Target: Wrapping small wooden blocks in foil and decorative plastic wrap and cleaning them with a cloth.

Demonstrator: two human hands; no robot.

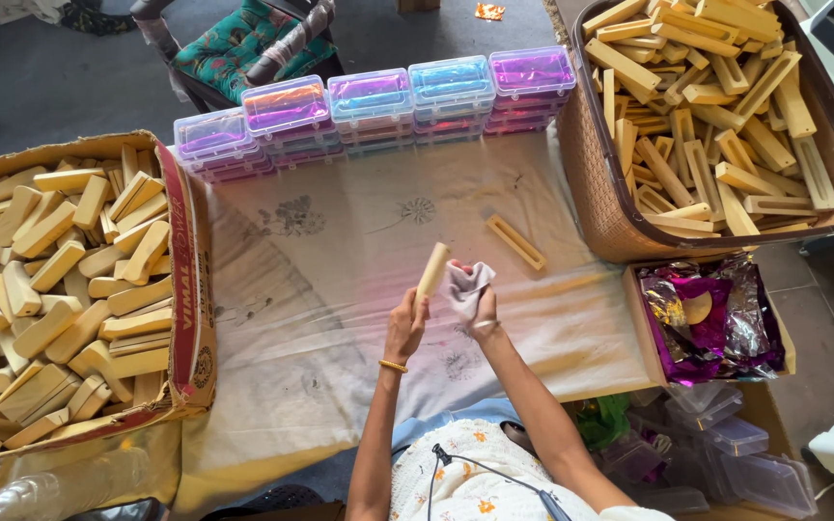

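Left hand is wrapped around a rounded wooden block, tilted up toward one o'clock, dead centre over the cloth-covered desk. Right hand is bunched around a white rag, touching the block's side. At nine o'clock, a cardboard box heaped with rounded blocks. At two o'clock, a wicker basket full of slotted wooden pieces; one slotted piece lies loose beside it. At twelve, a row of lidded clear plastic cases with coloured lining. At four, a small box of purple foil.
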